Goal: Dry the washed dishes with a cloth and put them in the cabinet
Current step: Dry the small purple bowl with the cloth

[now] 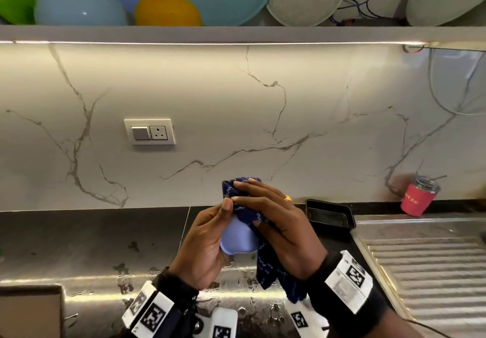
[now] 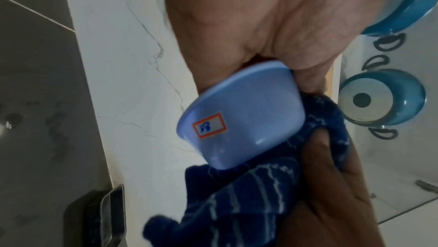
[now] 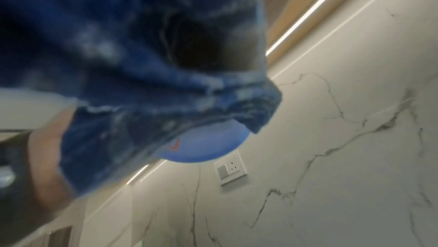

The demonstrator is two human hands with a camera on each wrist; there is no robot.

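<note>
Above the dark, wet-spotted worktop [image 1: 79,245], in front of the white veined marble wall [image 1: 236,114], 2 hands meet around 1 small pale-blue plastic bowl [image 1: 238,237]. The left hand [image 1: 207,243] cups the bowl from the left, its grip curled round the bowl's wall, thumb up near the rim. The right hand [image 1: 276,222] holds a dark-blue cloth with thin white wavy lines [image 1: 265,264] bunched against the bowl's right side and mouth, fingers curled over the cloth on top and thumb pressing it in lower down; the cloth's loose end hangs below the hands. In the left wrist view the bowl [image 2: 241,118] is tilted and carries a small red-bordered sticker [image 2: 209,125] on its wall, with the cloth [image 2: 237,204] wrapped under it. The right wrist view is mostly filled by blurred cloth [image 3: 132,74], with the bowl's base [image 3: 203,148] showing beneath.

On the shelf [image 1: 236,33] above stand coloured plates and a yellow jar [image 1: 168,8]. A black tray [image 1: 330,216] and a red lidded tumbler [image 1: 419,195] sit at the back of the worktop, to the right.
</note>
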